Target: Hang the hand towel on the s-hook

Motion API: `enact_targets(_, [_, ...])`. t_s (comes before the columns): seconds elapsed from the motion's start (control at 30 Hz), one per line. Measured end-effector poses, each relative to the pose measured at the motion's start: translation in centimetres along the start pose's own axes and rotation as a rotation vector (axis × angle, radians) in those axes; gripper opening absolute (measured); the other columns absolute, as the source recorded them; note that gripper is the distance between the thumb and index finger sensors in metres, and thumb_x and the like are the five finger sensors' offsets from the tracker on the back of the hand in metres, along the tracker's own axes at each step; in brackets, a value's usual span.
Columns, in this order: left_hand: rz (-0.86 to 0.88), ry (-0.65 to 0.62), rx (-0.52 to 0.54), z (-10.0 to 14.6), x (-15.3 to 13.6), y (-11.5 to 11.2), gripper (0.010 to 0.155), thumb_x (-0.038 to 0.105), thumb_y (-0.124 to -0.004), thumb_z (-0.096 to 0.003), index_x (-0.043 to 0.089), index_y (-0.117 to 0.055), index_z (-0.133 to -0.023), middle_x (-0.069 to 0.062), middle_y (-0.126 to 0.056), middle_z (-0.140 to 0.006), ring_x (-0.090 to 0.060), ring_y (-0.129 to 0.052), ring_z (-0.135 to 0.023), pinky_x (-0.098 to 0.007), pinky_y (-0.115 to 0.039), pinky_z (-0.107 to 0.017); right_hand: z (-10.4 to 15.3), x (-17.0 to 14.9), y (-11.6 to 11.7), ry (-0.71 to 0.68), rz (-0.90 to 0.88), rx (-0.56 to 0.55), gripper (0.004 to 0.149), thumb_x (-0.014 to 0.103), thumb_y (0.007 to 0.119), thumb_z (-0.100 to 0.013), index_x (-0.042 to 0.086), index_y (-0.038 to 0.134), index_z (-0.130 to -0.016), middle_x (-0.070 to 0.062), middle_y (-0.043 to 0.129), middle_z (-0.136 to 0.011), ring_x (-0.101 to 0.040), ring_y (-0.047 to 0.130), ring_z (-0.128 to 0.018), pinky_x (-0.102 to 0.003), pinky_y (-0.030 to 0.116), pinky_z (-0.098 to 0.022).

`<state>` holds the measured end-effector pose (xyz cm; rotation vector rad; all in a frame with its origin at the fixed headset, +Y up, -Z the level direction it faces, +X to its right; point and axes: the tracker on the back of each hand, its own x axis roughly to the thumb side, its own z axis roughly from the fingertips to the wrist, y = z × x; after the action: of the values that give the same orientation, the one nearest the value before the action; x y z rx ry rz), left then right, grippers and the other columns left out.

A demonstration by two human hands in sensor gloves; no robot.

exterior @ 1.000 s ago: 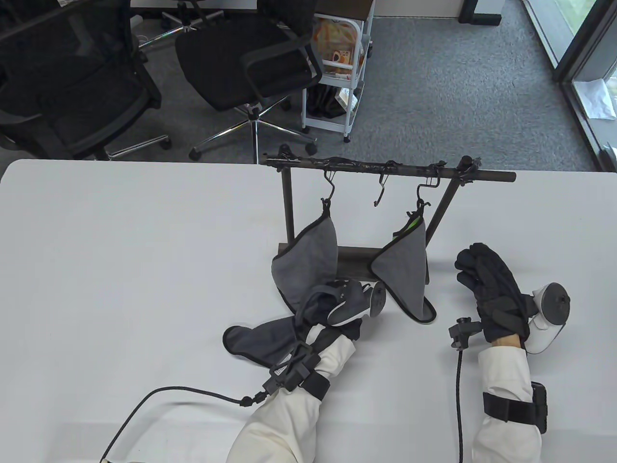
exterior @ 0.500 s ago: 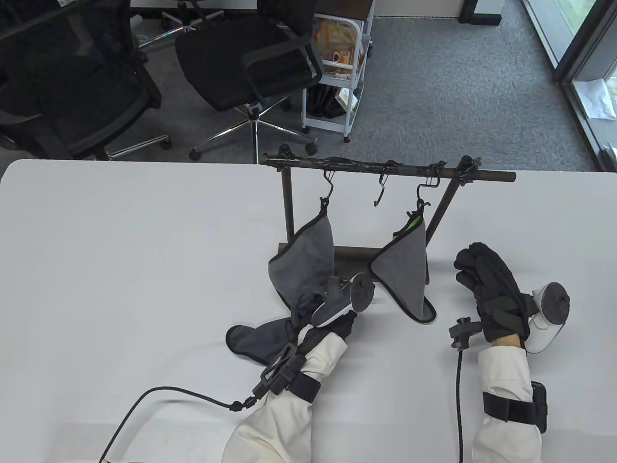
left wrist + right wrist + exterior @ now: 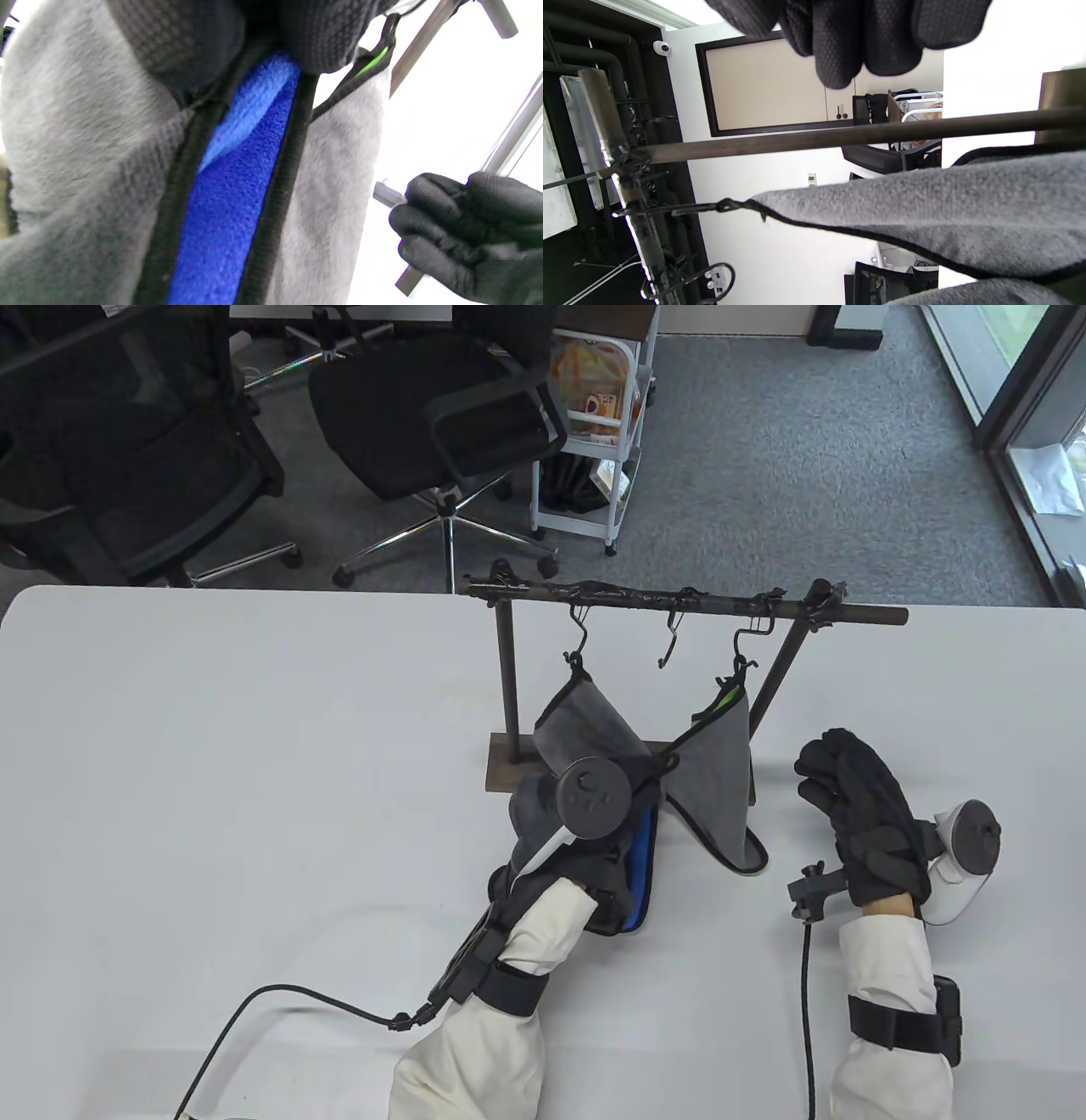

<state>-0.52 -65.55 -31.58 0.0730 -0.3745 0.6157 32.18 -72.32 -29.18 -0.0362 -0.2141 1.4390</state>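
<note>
A: While the left hand (image 3: 585, 814) has the towel up off the table (image 3: 254, 780), log the towel first. Where is it?

B: The blue-lined hand towel (image 3: 640, 861) hangs below the left grip, its long axis running down from the fingers toward the table and the person. In the left wrist view the blue face (image 3: 237, 182) shows between black edging, directly under the fingers. Grip state: closed around the towel's top; whether it pinches a hanging loop I cannot tell, the tracker (image 3: 591, 797) covers it from above.

A: And the target?

B: The middle s-hook (image 3: 668, 640) on the rail (image 3: 679, 604) carries nothing. It lies above and beyond the left grip, slightly toward the right-hand side. Grey towels already hang on either side: one (image 3: 577, 725) just beyond the grip on the left hook, one (image 3: 721, 763) on the right hook.

A: Right hand?

B: The right hand (image 3: 861, 823) rests on the table, well to the right of the left grip, beside the stand's right post (image 3: 780, 674). Fingers loosely curled, holding nothing I can see.

A: Nearer hand for the hooking?

B: My judgement: the left, since it carries the towel. The move turns on raising the grip up and away to the free hook, threading between the two hung towels.
</note>
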Motion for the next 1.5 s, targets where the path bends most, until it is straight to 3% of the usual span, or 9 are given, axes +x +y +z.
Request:
enact_targets(0.23, [0.062, 0.024, 0.066, 0.0, 1.6, 4.0, 0.041, 0.033, -0.078, -0.0525, 0.019, -0.088, -0.09, -0.009, -0.1, -0.082, -0.023, -0.105, -0.063, -0.016, -0.093, -0.028, 0.0, 0.0, -0.1, 0.001, -0.01, -0.001, 0.049, 0.026, 0.058, -0.065, 0.0, 0.054, -0.107, -0.026, 0.07, -0.097, -0.048, 0.063, -0.089, -0.064, 0.056, -0.066])
enact_targets(0.47, [0.155, 0.085, 0.074, -0.7, 2.3, 6.0, 0.042, 0.038, -0.072, -0.0544, 0.019, -0.09, -0.088, -0.008, -0.101, -0.079, -0.023, -0.104, -0.061, -0.018, -0.092, -0.028, 0.2, 0.1, 0.0, 0.006, -0.019, -0.009, 0.049, 0.027, 0.058, -0.066, 0.0, 0.054, -0.107, -0.026, 0.07, -0.097, -0.048, 0.063, -0.089, -0.064, 0.055, -0.066])
enact_targets(0.9, [0.129, 0.178, 0.007, -2.7, 3.1, 6.7, 0.043, 0.041, -0.07, -0.0546, 0.022, -0.091, -0.087, -0.006, -0.1, -0.08, -0.023, -0.103, -0.063, -0.02, -0.091, -0.031, 0.2, 0.1, -0.1, 0.011, -0.028, -0.009, 0.049, 0.027, 0.058, -0.066, 0.0, 0.054, -0.107, -0.026, 0.07, -0.097, -0.048, 0.063, -0.089, -0.064, 0.055, -0.066])
enact_targets(1.5, [0.089, 0.258, 0.0, -4.1, 2.9, 6.1, 0.043, 0.044, -0.068, -0.0544, 0.024, -0.091, -0.086, -0.004, -0.101, -0.079, -0.021, -0.103, -0.063, -0.02, -0.09, -0.033, 0.2, 0.0, 0.0, 0.017, -0.036, -0.004, 0.049, 0.027, 0.058, -0.066, 0.0, 0.054, -0.107, -0.026, 0.07, -0.097, -0.049, 0.063, -0.089, -0.064, 0.056, -0.065])
